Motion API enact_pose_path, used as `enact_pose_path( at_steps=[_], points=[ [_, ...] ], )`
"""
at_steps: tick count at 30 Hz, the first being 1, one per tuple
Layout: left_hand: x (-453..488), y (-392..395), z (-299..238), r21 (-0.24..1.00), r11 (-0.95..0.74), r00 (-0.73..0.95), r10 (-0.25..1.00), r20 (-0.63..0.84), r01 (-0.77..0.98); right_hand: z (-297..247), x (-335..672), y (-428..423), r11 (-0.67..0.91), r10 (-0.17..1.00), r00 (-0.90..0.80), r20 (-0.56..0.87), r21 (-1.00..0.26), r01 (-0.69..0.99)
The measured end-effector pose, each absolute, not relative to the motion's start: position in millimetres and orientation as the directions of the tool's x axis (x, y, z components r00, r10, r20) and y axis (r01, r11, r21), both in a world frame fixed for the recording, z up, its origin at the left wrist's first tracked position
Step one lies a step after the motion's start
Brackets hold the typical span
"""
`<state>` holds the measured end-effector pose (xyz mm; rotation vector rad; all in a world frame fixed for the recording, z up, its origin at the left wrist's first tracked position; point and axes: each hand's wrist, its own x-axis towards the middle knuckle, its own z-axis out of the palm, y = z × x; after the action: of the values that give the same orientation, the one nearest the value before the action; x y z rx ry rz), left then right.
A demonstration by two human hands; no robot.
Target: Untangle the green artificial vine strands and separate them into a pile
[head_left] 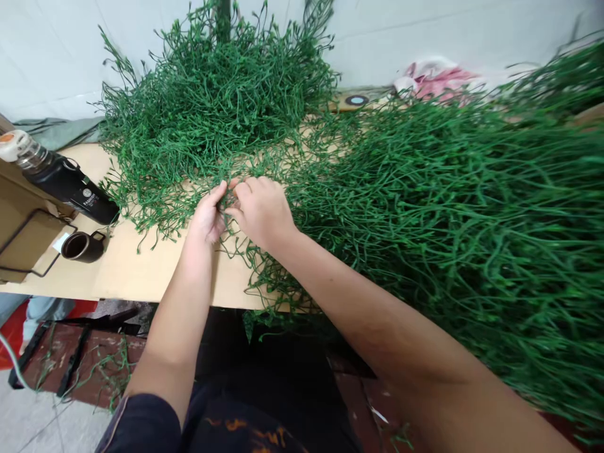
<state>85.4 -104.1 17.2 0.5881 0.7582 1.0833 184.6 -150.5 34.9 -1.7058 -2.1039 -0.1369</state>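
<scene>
My left hand [207,217] and my right hand [265,211] meet over the near edge of a spread of thin green stems with small budded tips. Between them are a few green stems [229,199], partly hidden by the fingers. The left thumb points up along the stems, with the other fingers curled behind. My right hand pinches from the other side, its back turned towards me. Loose stems [163,211] lie just left of the hands, and a large heap of stems [425,201] reaches from beside the right hand to the right edge of view.
Against the white wall stands another tall pile of stems [202,107]. A black flask [75,185] leans at the left, near a dark mug [83,247] and a cardboard box [28,242]. A pink and white cloth [438,80] lies at the back. The tan tabletop [141,277] ends before my body.
</scene>
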Motion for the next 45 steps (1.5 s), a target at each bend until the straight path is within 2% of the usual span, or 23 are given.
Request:
enact_pose_path(
  at_steps=[3, 5, 8, 11, 14, 20, 24, 27, 29, 37, 40, 42, 43, 45],
  points=[
    [86.6, -106.5, 19.9, 0.653, 0.439, 0.323, 0.898, -0.298, -0.617, 31.8, 183.2, -150.1, 0.195, 0.943, -0.118, 0.311, -0.228, 0.954],
    [87.2, -107.2, 20.3, 0.616, 0.464, 0.343, 0.886, -0.313, -0.636, 30.5, 183.7, -149.1, 0.163, 0.945, -0.075, 0.319, -0.257, 0.953],
    [87.5, -107.8, 20.1, 0.591, 0.481, 0.358, 0.877, -0.321, -0.647, 28.7, 185.8, -147.6, 0.150, 0.934, -0.053, 0.353, -0.251, 0.956],
    [87.4, -107.5, 19.4, 0.596, 0.489, 0.353, 0.872, -0.340, -0.636, 26.6, 187.0, -148.0, 0.207, 0.930, -0.122, 0.346, -0.220, 0.953],
    [89.2, -105.8, 16.0, 0.622, 0.462, 0.311, 0.886, -0.343, -0.632, 26.2, 186.8, -151.0, 0.263, 0.940, -0.195, 0.281, -0.230, 0.937],
    [103.5, -105.9, 8.9, 0.661, 0.447, 0.209, 0.888, -0.410, -0.603, 34.5, 189.4, -162.8, 0.181, 0.977, -0.139, 0.160, -0.292, 0.939],
    [104.2, -103.0, 10.6, 0.637, 0.430, 0.175, 0.889, -0.424, -0.639, 42.1, 189.1, -173.0, 0.176, 0.984, -0.159, 0.081, -0.305, 0.936],
    [95.0, -96.9, 11.7, 0.594, 0.342, 0.088, 0.906, -0.414, -0.728, 46.1, 187.7, -180.9, 0.244, 0.969, -0.246, 0.034, -0.326, 0.913],
    [89.7, -94.5, 11.6, 0.572, 0.336, 0.091, 0.906, -0.413, -0.748, 47.5, 189.9, -184.9, 0.271, 0.959, -0.284, 0.016, -0.357, 0.894],
    [101.5, -101.9, 11.7, 0.596, 0.423, 0.171, 0.886, -0.432, -0.682, 58.1, 210.1, -205.8, 0.288, 0.953, -0.300, 0.036, -0.413, 0.864],
    [91.6, -94.1, 7.5, 0.587, 0.323, 0.037, 0.894, -0.446, -0.742, 73.5, 209.5, -224.7, 0.451, 0.849, -0.529, 0.009, -0.535, 0.714],
    [81.0, -88.6, 4.6, 0.583, 0.241, -0.048, 0.899, -0.436, -0.776, 83.4, 212.2, -233.2, 0.543, 0.749, -0.660, 0.057, -0.623, 0.563],
    [76.6, -87.2, 3.8, 0.583, 0.233, -0.040, 0.909, -0.416, -0.778, 86.8, 215.6, -234.2, 0.533, 0.767, -0.635, 0.098, -0.648, 0.544],
    [72.3, -87.8, 3.9, 0.587, 0.279, 0.059, 0.929, -0.365, -0.760, 89.2, 226.0, -229.8, 0.405, 0.897, -0.410, 0.165, -0.677, 0.614]
  ],
)
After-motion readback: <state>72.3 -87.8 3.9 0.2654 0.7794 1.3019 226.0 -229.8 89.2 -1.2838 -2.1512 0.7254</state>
